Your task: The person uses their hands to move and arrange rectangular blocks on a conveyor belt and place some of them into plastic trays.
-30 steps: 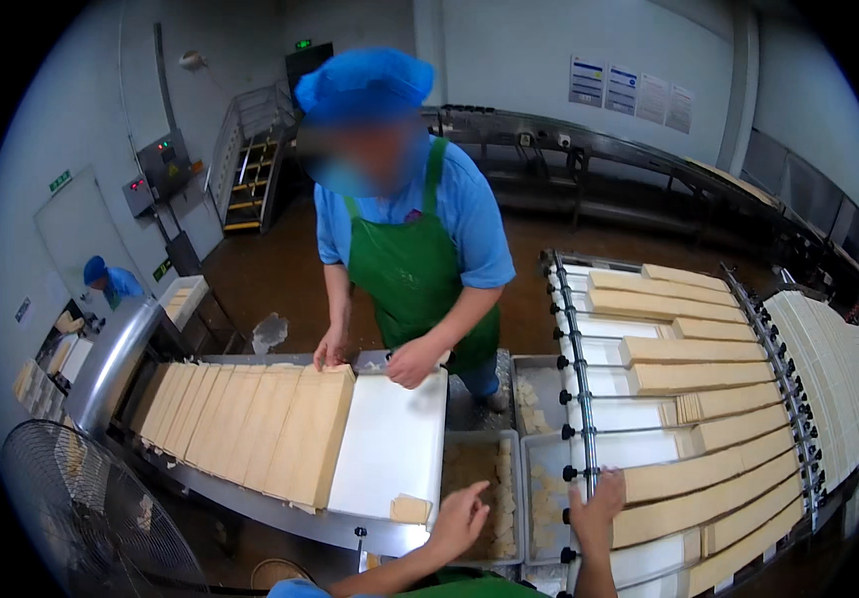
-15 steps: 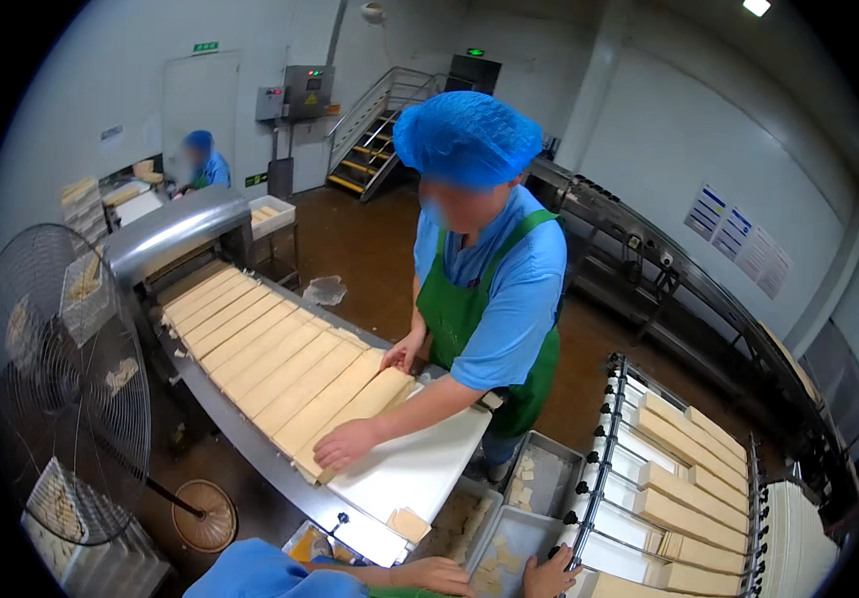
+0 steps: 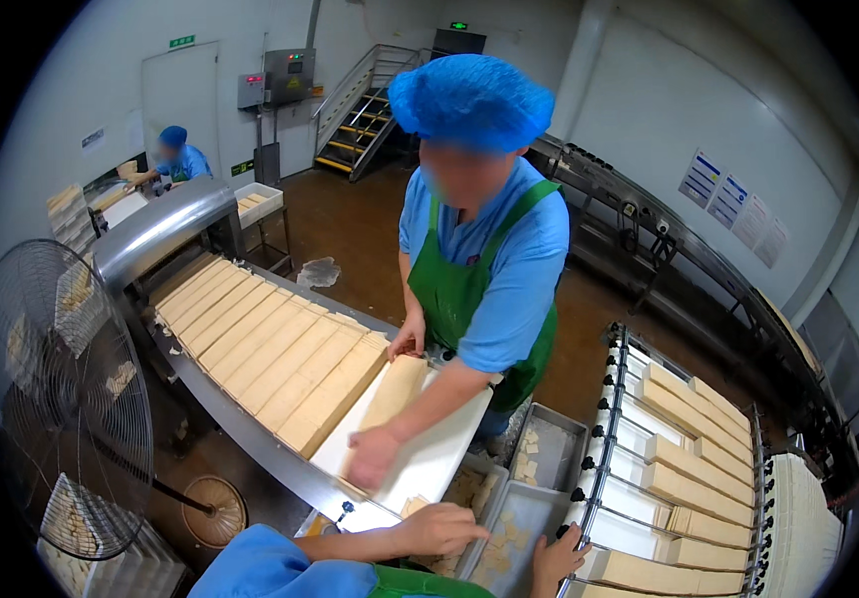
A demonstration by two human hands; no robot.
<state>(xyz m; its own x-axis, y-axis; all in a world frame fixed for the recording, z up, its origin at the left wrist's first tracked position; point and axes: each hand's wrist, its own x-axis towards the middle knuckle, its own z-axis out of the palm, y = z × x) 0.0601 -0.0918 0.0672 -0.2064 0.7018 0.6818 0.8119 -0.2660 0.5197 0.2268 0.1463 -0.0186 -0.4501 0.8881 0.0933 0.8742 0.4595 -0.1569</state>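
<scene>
My left hand is held over a grey bin of dough scraps, its fingers loosely bent, apart and holding nothing. At the near edge of the slatted rack conveyor, my right hand has its fingers spread beside the rail. Pale stacks of dough strips lie across that conveyor. Facing me, a co-worker in a blue hair cover and green apron holds one long dough stack at both ends, over the white board. Cut dough strips lie side by side on the belt to its left.
A second grey bin with dough pieces stands between the belt and the rack conveyor. At left are a large wire-caged fan and stacked crates. A metal-hooded machine spans the belt's far end; another person works beyond it.
My left hand has risen and moved slightly forward; my right hand stays near the rail. The co-worker has pulled the end dough stack away from the row, onto the white board.
</scene>
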